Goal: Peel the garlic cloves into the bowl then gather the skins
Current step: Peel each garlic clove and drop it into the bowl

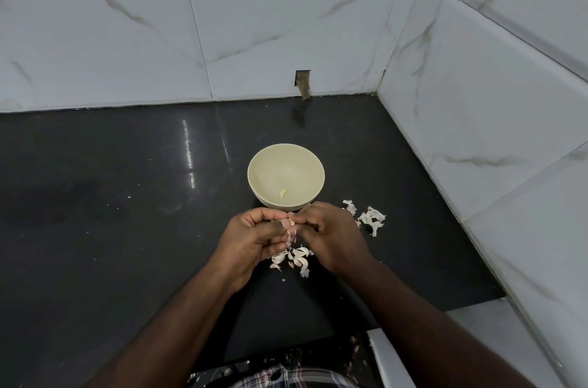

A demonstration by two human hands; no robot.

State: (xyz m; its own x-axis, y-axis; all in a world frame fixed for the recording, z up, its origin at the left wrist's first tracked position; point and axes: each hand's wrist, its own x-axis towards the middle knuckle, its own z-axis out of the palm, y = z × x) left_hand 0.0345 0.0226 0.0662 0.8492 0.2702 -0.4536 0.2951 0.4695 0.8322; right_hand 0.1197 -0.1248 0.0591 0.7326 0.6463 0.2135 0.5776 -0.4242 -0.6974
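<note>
Both hands meet just in front of the bowl (286,176), above the dark surface (127,197). The left hand (254,239) has its fingers curled inward around a garlic clove (288,223), which shows as a pale patch between thumb and fingertips at the point where the two hands touch. The right hand (331,235) comes in from the other side with its fingers bent, pinching at the top of the same clove; thin pale skin hangs down between the hands.

The bowl is cream-coloured and stands upright, its near rim just beyond the knuckles. Inside it, low on the near wall, lies one peeled clove (283,193), small and yellowish.

Skins lie in two loose heaps on the surface. One heap (294,259) sits directly under the hands, partly hidden by the left palm, closer to the person than the bowl. The second heap (369,217) lies just beyond the right hand, to the right of the bowl and apart from it. A few tiny white flecks are scattered to the left of the bowl.

Marble-patterned tiles (286,22) form the wall behind and to the right. At the bottom edge a checked garment (299,378) shows.
</note>
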